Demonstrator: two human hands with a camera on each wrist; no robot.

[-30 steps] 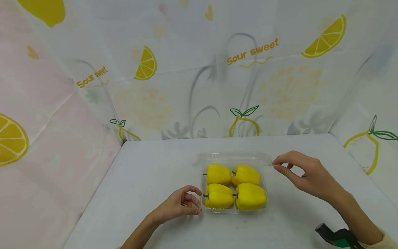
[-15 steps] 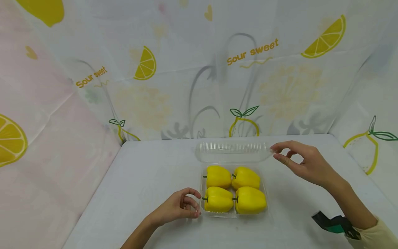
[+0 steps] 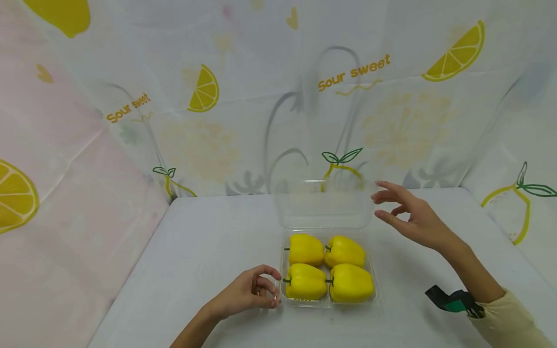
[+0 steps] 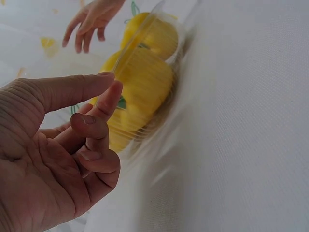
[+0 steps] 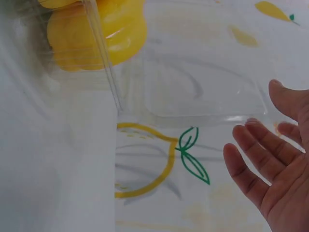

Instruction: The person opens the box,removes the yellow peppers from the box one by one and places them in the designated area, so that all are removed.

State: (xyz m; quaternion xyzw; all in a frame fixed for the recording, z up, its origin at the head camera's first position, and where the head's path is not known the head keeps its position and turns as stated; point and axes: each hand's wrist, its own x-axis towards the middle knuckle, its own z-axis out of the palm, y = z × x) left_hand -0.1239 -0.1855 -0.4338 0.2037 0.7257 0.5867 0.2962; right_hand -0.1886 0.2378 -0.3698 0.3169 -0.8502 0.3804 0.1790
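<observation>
Several yellow bell peppers point(image 3: 351, 283) with green stems lie in two rows in a clear plastic clamshell box point(image 3: 327, 304). The box's lid point(image 3: 324, 220) stands raised at the back, hinged to the base. My left hand point(image 3: 248, 292) pinches the box's left rim between thumb and index finger, while its other fingers curl loosely, as the left wrist view shows. My right hand point(image 3: 411, 215) is beside the lid's right edge with fingers spread and holds nothing. In the right wrist view, the right fingertips point(image 5: 244, 133) lie near the lid's edge; whether they touch it I cannot tell.
The box sits on a white tabletop point(image 3: 217, 232). Behind it hangs a backdrop cloth point(image 3: 243, 145) printed with lemons and lettering. A black and green strap point(image 3: 454, 302) is at the right wrist, above a cream sleeve point(image 3: 505, 319).
The lid has swung up and back from low over the peppers to upright. My right hand rose with it, then released its edge. My left hand stays at the rim.
</observation>
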